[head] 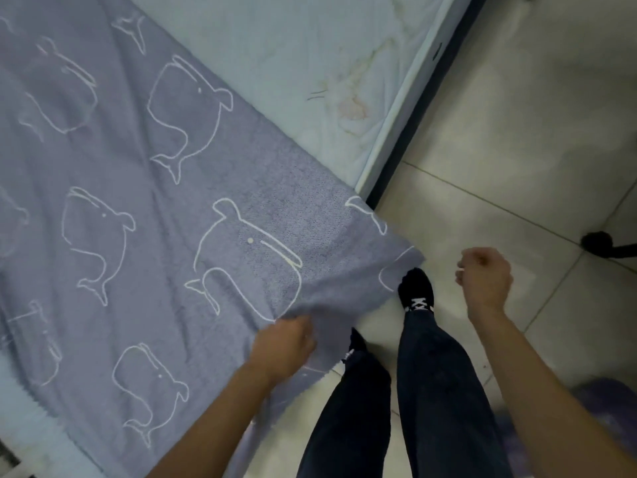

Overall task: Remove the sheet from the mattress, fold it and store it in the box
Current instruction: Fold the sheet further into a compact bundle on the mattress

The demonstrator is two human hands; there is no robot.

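1. Head view: a pale mattress (275,46) lies low beside a floor of light tiles (499,150), with a dark base edge along its right side.
2. The sheet (103,167), blue-grey with white whale outlines, covers most of the mattress; its near corner hangs off over the tiles.
3. The left hand (286,346) pinches the sheet's near edge.
4. The right hand (482,277) is curled into a fist above the tiles, with nothing seen in it.
5. The left fingertips are hidden under the cloth. A dark object (599,244) and a blurred purple shape (606,401) are cut off at the right; neither can be identified.
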